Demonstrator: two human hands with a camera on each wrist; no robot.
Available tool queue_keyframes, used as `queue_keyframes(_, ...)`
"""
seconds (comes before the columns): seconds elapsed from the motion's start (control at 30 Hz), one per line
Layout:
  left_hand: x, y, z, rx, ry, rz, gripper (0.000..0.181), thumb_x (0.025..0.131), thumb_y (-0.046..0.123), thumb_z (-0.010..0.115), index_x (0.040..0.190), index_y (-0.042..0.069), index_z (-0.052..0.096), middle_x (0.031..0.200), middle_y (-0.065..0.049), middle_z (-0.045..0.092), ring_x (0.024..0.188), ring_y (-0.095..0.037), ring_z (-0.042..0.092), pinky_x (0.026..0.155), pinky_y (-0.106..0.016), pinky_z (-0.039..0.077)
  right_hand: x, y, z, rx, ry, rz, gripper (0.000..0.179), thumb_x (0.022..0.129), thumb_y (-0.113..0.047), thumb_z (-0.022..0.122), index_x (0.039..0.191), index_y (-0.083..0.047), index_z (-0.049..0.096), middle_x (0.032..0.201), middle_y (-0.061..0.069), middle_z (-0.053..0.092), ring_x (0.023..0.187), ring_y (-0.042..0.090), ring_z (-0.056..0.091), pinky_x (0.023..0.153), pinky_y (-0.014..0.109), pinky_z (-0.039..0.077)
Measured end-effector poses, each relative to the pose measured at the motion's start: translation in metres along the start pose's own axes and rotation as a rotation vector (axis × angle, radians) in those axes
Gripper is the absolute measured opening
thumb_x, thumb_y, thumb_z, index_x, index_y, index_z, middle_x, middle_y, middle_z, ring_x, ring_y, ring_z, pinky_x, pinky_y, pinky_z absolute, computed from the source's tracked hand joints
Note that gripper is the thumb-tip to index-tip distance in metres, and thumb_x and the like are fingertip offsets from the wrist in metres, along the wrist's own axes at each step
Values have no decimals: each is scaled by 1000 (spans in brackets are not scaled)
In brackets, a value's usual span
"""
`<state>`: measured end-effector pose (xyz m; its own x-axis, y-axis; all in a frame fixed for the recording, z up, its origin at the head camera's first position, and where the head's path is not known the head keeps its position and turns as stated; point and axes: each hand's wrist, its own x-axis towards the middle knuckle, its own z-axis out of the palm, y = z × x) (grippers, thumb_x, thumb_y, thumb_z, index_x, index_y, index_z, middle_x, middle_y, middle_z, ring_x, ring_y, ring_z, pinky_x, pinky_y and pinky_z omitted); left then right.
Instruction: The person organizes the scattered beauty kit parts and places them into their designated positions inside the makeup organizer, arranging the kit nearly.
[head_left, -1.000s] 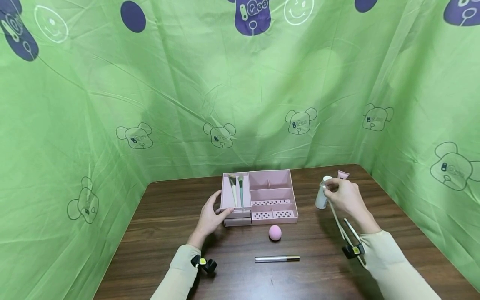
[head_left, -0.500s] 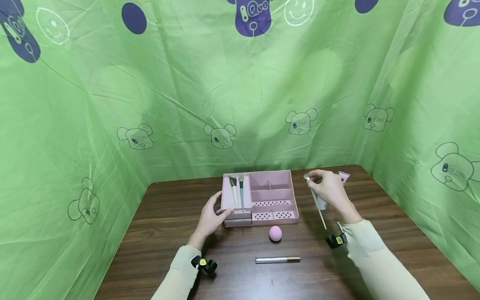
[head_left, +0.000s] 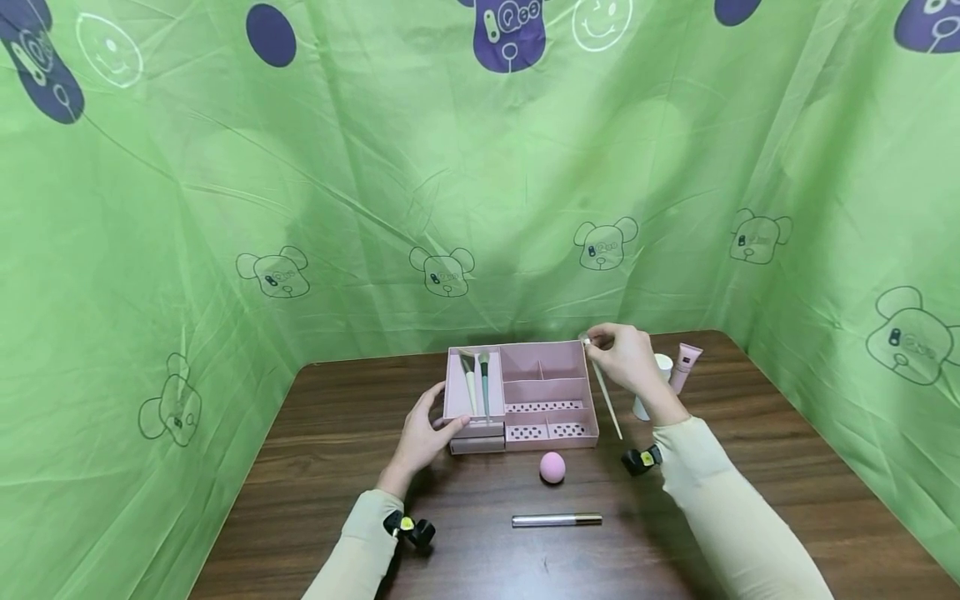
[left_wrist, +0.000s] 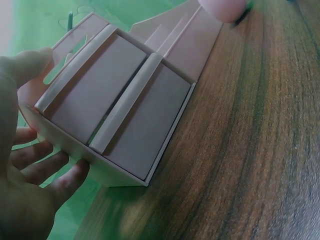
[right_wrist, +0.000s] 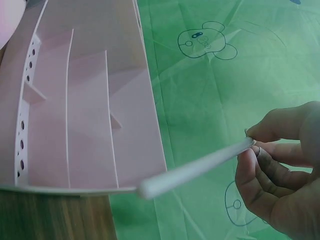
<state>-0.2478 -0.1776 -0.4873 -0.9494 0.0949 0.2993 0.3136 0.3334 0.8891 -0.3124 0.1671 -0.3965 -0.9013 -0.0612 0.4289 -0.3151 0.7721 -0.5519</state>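
My left hand (head_left: 420, 433) grips the left end of a pink makeup organizer (head_left: 543, 390), thumb on its top front edge and fingers along its side. Two drawer fronts (left_wrist: 95, 90) show in the left wrist view. Just beyond the organizer's right wall, my right hand (head_left: 628, 360) pinches a makeup brush (head_left: 607, 400) near its upper end. Its pale, thin handle slants down toward the front; the fingers partly cover the head. Two other brushes, one with a cream handle (head_left: 470, 390) and one with a green handle (head_left: 484, 396), lie in the organizer's top left tray.
A pink ball-shaped sponge (head_left: 552, 467) sits before the organizer, and a silver tube (head_left: 557, 520) lies nearer the front. Behind my right wrist stand a white-capped bottle (head_left: 663, 364), partly hidden, and a pink squeeze tube (head_left: 685, 367). Green cloth (head_left: 510, 208) surrounds the wooden table (head_left: 322, 475).
My right hand has carried the brush leftward from beside the bottle to the organizer's right wall. The bottle and pink tube are more exposed. My left hand keeps its hold on the organizer.
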Motion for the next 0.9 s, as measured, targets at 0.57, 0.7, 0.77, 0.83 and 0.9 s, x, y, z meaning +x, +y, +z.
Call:
queue_keyframes(0.57,10,-38,10,-31,10,-17,78,81,17,81,146,2,40,143,-24,43,130,-40,46,101,-46,52,25,-26,17,74,-52,7,23,85,-20,68,105,-10,74,87,2,74,72,18,67,78,40,55)
queue_keyframes(0.7,12,-42,9,-58,21,-8,77,79,21,83,145,8,43,143,-19,46,129,-37,47,100,-41,53,30,-34,21,93,-44,-5,22,85,-19,68,105,-11,74,87,2,74,68,16,67,75,38,57)
queue_keyframes(0.77,12,-42,8,-60,25,-7,78,79,23,83,144,10,44,142,-17,47,129,-36,48,99,-38,54,34,-38,23,96,-44,-15,22,85,-18,67,105,-11,74,87,1,74,68,16,67,74,37,57)
queue_keyframes(0.83,12,-42,6,-51,30,-8,78,78,25,83,144,9,45,141,-17,48,129,-35,48,98,-37,55,36,-42,26,96,-44,-25,22,84,-18,67,105,-12,74,87,1,74,70,16,67,74,37,57)
queue_keyframes(0.9,12,-41,5,-39,31,-11,78,78,25,83,144,9,45,141,-17,47,129,-35,48,98,-35,55,38,-46,29,96,-45,-29,23,84,-18,67,105,-11,74,88,2,74,72,16,67,74,36,57)
